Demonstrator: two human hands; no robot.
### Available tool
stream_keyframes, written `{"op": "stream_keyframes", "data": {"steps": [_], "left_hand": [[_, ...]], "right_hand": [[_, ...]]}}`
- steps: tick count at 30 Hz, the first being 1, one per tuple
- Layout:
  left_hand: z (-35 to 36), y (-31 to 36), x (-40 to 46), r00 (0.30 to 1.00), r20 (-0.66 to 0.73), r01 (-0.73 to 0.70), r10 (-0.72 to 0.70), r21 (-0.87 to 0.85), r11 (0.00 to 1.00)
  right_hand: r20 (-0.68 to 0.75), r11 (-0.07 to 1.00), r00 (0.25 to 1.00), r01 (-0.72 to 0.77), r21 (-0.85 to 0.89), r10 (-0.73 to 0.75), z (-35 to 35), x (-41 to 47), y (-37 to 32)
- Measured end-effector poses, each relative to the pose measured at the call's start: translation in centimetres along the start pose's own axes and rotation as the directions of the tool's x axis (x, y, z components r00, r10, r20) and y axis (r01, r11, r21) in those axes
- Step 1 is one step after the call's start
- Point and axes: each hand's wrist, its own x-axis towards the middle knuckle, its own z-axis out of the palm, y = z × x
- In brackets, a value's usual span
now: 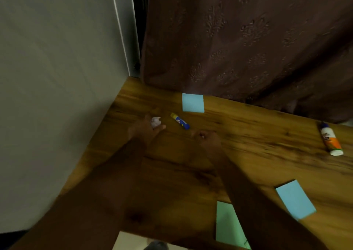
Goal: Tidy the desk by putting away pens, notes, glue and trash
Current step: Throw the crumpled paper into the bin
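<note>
left hand (pixel 148 130) grips the crumpled paper ball (pixel 156 122) near the desk (pixel 248 131) left edge, probably to throw it away as trash, while right hand (pixel 207 137) is clenched and empty beside the glue stick (pixel 180 121).

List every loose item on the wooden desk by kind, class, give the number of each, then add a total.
Blue paper notes: 2, one by the curtain, one near the front edge
Green paper note: 1
Glue stick: 1
Glue bottle: 1
Crumpled paper ball: 1
Total: 6
</note>
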Motion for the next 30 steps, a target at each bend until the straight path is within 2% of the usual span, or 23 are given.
{"op": "stream_keyframes", "data": {"steps": [3, 5, 8, 10, 11, 13, 14, 18, 21, 25, 28, 30], "left_hand": [[-0.2, -0.2, 1.4, 0.983, 0.147, -0.135, 0.113, 0.154, 0.979], [-0.3, 0.0, 1.4, 0.982, 0.161, -0.116, 0.095, 0.127, 0.985], [-0.2, 0.7, 1.1, 0.980, 0.134, -0.151, 0.150, -0.003, 0.989], [0.4, 1.9, 0.1, 0.995, 0.045, -0.080, 0.088, -0.160, 0.984], [0.7, 2.7, -0.6, 0.997, -0.053, -0.073, 0.063, -0.239, 0.968], [2.0, 5.2, -2.0, 0.963, -0.241, -0.177, 0.121, -0.224, 0.958], [2.3, 6.7, -2.8, 0.951, -0.274, -0.217, 0.144, -0.258, 0.941], [3.7, 13.0, -5.7, 0.973, -0.150, -0.219, 0.175, -0.370, 0.903], [5.9, 17.6, -8.3, 0.970, -0.056, -0.236, 0.238, -0.473, 0.849], [9.7, 24.4, -12.7, 0.942, 0.058, -0.219, 0.331, -0.643, 0.734], [12.9, 29.0, -16.0, 0.912, 0.199, -0.145, 0.358, -0.660, 0.737], [15.1, 32.3, -18.7, 0.854, 0.291, -0.152, 0.432, -0.653, 0.741]], "right_hand": [[-0.008, 1.000, 1.000, -0.006, 0.020, 0.006, 0.1, 0.2, 0.5], [0.001, 0.998, 1.000, -0.009, 0.055, 0.009, 0.2, 0.1, 0.6], [0.007, 0.988, 0.999, -0.036, 0.149, 0.036, -0.2, -0.1, 1.0], [-0.006, 0.983, 0.999, -0.030, 0.182, 0.032, -0.9, -0.3, 1.3], [-0.015, 0.979, 1.000, -0.019, 0.201, 0.023, -1.2, -0.3, 1.3], [-0.042, 0.967, 0.999, 0.007, 0.254, 0.004, -2.1, -0.7, 1.4], [-0.057, 0.961, 0.998, 0.019, 0.276, -0.003, -2.6, -1.0, 1.5], [-0.129, 0.916, 0.992, 0.060, 0.396, -0.009, -5.0, -2.6, 2.5], [-0.171, 0.898, 0.984, 0.117, 0.425, -0.047, -7.9, -4.4, 4.4], [-0.195, 0.902, 0.978, 0.152, 0.405, -0.078, -13.4, -8.7, 8.5], [-0.223, 0.897, 0.974, 0.142, 0.419, -0.050, -17.8, -12.7, 12.4], [-0.246, 0.903, 0.967, 0.160, 0.400, -0.062, -21.0, -16.2, 15.1]]}}
